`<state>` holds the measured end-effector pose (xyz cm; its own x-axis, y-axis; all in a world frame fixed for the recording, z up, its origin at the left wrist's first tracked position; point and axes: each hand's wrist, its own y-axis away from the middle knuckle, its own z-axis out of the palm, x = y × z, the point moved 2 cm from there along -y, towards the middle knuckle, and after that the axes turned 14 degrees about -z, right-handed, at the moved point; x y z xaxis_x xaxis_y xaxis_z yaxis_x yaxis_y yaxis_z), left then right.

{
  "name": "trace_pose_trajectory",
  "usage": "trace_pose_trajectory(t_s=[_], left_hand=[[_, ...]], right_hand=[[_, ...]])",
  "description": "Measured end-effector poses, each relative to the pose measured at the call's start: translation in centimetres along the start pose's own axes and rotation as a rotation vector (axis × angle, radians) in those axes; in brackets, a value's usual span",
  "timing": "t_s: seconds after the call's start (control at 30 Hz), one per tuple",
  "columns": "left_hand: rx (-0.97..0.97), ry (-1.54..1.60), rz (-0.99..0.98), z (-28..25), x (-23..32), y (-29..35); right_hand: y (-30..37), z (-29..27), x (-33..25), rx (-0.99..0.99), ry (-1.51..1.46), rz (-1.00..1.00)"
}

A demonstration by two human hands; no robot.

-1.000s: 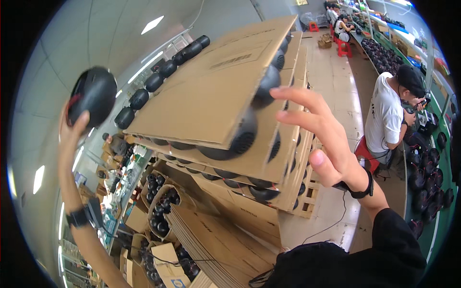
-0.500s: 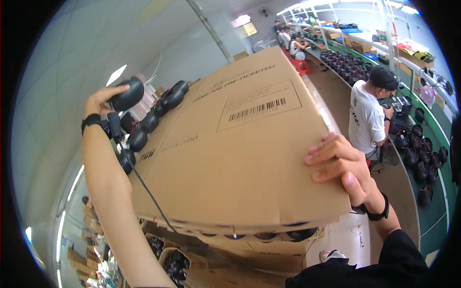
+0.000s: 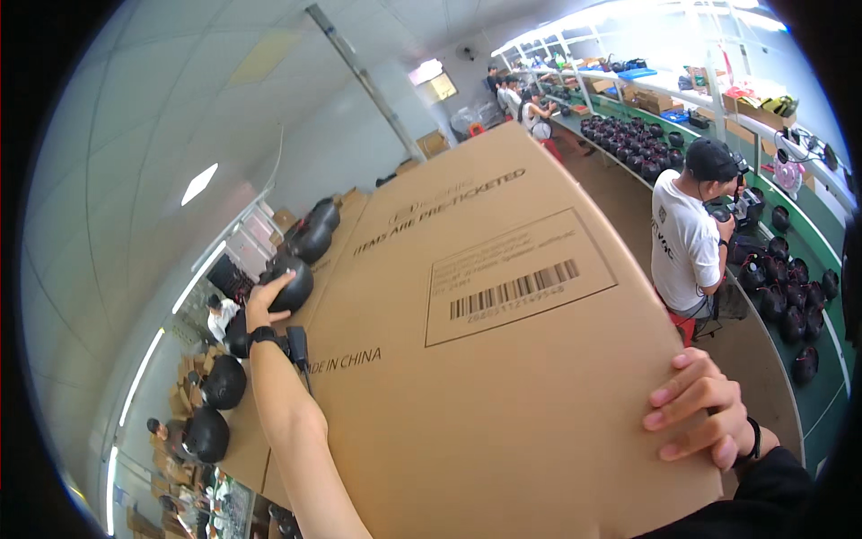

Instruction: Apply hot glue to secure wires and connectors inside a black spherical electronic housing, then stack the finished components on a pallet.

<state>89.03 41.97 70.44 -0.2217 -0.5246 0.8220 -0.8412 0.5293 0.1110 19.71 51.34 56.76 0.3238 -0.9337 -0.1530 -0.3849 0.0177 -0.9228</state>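
A large brown cardboard box (image 3: pixel 530 386) with printing and a barcode label fills the middle, tilted in view. My right hand (image 3: pixel 705 409) grips its right edge, fingers bent over onto the printed face. On the left, my left hand (image 3: pixel 269 301) is wrapped around a rounded black helmet-like shell (image 3: pixel 294 284). That shell sits in line with other black shells (image 3: pixel 311 239) along the box's left side. Nearer to me, two more black shells (image 3: pixel 224 382) stand in the same row. A dark cable with a small block (image 3: pixel 297 346) hangs at my left wrist.
To the right, a person in a white shirt (image 3: pixel 687 234) works at a long green bench (image 3: pixel 831 413) crowded with black shells. Several people sit farther along it. A shelf (image 3: pixel 628 85) with boxes runs above. People and cartons are at lower left.
My left hand has brought the black shell down and right into the row. The box appears lower and farther right in view, and my right hand stays on its edge.
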Motion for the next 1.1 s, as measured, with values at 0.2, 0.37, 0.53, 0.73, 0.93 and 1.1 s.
trace_pose_trajectory(t_s=[0.2,0.37,0.53,0.73,0.93,1.1], left_hand=[[0.187,0.053,0.113,-0.6,-1.2,-1.8],[0.26,-0.102,0.116,-0.7,-1.5,-1.9],[0.251,-0.105,0.154,-1.7,-1.9,-1.9],[0.248,0.146,0.149,-2.6,-2.7,-2.4],[0.157,0.207,0.161,-3.0,-2.8,-1.4],[-0.081,0.051,0.132,-1.7,-2.5,-0.3]], right_hand=[[1.1,0.9,0.0,0.193,0.018,-0.045],[1.6,2.0,1.4,0.312,-0.029,-0.167],[2.1,2.0,1.5,0.339,-0.098,-0.201],[2.6,2.0,1.5,0.33,-0.105,-0.172],[2.3,1.6,1.7,0.308,-0.11,-0.173],[2.1,1.6,1.7,0.296,-0.106,-0.168]])
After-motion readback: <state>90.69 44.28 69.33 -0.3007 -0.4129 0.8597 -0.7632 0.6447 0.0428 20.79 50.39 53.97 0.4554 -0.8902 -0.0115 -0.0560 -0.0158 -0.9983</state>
